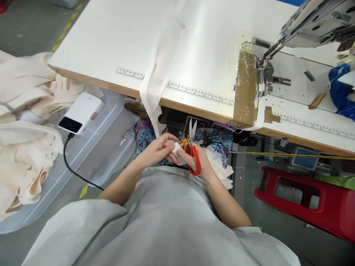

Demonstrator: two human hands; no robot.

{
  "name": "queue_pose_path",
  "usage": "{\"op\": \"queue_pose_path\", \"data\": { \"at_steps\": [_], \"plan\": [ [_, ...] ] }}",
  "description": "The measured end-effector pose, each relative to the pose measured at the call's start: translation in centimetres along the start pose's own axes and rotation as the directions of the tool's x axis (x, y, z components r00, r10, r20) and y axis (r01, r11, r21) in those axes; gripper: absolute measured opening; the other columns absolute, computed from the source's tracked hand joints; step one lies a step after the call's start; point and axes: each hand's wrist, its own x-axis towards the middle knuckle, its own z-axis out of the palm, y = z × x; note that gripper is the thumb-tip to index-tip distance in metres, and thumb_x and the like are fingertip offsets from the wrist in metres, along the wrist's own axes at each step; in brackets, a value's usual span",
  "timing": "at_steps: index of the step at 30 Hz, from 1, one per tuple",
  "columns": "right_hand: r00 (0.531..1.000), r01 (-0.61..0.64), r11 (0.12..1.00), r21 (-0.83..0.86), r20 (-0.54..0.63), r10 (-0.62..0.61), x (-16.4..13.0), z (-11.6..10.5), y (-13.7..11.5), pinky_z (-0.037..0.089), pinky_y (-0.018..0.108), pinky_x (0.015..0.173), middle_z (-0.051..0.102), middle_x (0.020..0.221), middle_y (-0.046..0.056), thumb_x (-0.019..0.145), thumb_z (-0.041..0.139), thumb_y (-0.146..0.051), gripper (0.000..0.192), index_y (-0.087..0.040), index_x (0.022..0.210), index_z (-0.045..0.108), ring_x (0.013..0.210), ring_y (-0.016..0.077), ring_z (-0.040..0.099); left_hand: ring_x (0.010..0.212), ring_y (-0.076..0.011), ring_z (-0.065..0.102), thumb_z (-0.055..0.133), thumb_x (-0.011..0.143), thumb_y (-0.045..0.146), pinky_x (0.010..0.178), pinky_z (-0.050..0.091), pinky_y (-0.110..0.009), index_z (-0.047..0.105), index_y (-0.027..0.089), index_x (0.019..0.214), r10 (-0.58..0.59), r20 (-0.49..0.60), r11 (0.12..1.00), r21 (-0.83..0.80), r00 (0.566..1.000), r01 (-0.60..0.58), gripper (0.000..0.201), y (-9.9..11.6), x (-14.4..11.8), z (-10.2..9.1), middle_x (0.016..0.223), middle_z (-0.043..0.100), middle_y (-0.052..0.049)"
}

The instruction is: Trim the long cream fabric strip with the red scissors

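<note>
Red-handled scissors (pixel 192 149) beside white fabric (pixel 175 149)

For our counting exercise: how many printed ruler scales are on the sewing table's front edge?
3: one left of the hanging fabric strip, one right of it, one right of the brown tape. Others may be hidden.

Table (pixel 111 37) as landmark: sewing machine (pixel 313 22) on its right end, fabric strip (pixel 158 74) draped over its front edge, power bank (pixel 81 112) on bin lid (pixel 111 147) front-left below it, stool (pixel 305 199) front-right, hands (pixel 177 153) just before its edge
</note>
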Motion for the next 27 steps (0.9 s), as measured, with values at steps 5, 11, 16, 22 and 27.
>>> {"op": "queue_pose_path", "data": {
  "at_steps": [5, 11, 16, 22, 27],
  "plan": [
    [1.0, 0.008, 1.0, -0.015, -0.028, -0.008, 0.0, -0.1, -0.1, 0.041, 0.026, 0.059, 0.055, 0.071, -0.001, 0.074, 0.066, -0.047, 0.031, -0.018, 0.083, 0.057, 0.063, 0.0128, 0.047, 0.065, -0.018, 0.072, 0.06, 0.087, 0.043, 0.06, 0.055, -0.025, 0.048, 0.018, 0.105, 0.024, 0.007, 1.0, 0.012, 1.0, -0.024, 0.033, -0.2, 0.0, 0.1, 0.067, 0.07, 0.0],
    [1.0, 0.0, 0.995, -0.1, -0.03, -0.003, -0.4, -0.1, 0.1, 0.04, 0.026, 0.056, 0.052, 0.065, -0.002, 0.074, 0.065, -0.048, 0.031, -0.019, 0.079, 0.056, 0.058, 0.0122, 0.045, 0.059, -0.0183, 0.07, 0.06, 0.085, 0.045, 0.055, 0.053, -0.023, 0.058, 0.016, 0.083, -0.018, 0.012, 0.997, 0.074, 1.0, 0.017, 0.028, 0.5, 0.2, -0.4, 0.06, 0.068, -0.001],
    [1.0, 0.002, 0.991, -0.134, -0.002, -0.003, -0.7, 0.4, 0.4, 0.042, 0.028, 0.059, 0.052, 0.068, -0.002, 0.075, 0.063, -0.05, 0.032, -0.02, 0.081, 0.053, 0.061, 0.0132, 0.046, 0.051, -0.0164, 0.066, 0.064, 0.079, 0.036, 0.051, 0.051, -0.022, 0.066, 0.016, 0.077, 0.003, 0.078, 0.986, 0.168, 0.997, -0.016, 0.02, 1.5, 0.7, -1.8, 0.056, 0.066, 0.0],
    [0.998, -0.022, 0.994, -0.105, 0.058, 0.028, -0.8, 1.5, 0.8, 0.044, 0.029, 0.062, 0.055, 0.07, -0.001, 0.076, 0.065, -0.051, 0.034, -0.02, 0.081, 0.052, 0.064, 0.0147, 0.05, 0.043, -0.015, 0.06, 0.068, 0.071, 0.031, 0.044, 0.044, -0.019, 0.07, 0.017, 0.069, -0.039, 0.119, 0.976, 0.219, 0.992, 0.012, 0.014, 2.3, 1.0, -3.2, 0.047, 0.06, 0.0],
    [0.997, -0.023, 0.999, -0.048, 0.066, 0.026, -0.9, 1.8, 1.1, 0.044, 0.029, 0.063, 0.057, 0.071, -0.001, 0.077, 0.067, -0.048, 0.032, -0.02, 0.083, 0.053, 0.064, 0.0147, 0.052, 0.051, -0.0176, 0.064, 0.065, 0.071, 0.029, 0.047, 0.045, -0.02, 0.068, 0.017, 0.068, -0.05, 0.127, 0.971, 0.24, 0.991, 0.018, 0.012, 2.5, 0.6, -3.4, 0.054, 0.065, -0.002]
  ]
}}
